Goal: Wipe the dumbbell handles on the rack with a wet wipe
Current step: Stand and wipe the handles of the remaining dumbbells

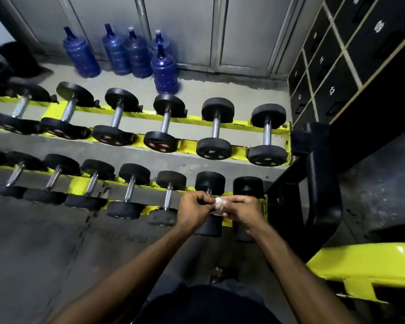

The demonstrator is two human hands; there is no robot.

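A yellow two-tier rack holds several black dumbbells with chrome handles, such as one on the far tier and one on the near tier. Over the right end of the near tier, my left hand and my right hand meet and pinch a small white wet wipe between their fingertips. The hands cover the handles of the two rightmost near dumbbells.
Several blue water jugs stand on the floor behind the rack by grey wall panels. Black numbered lockers fill the right side. A black rack post and a yellow frame lie to the right. Grey mat floor spreads left.
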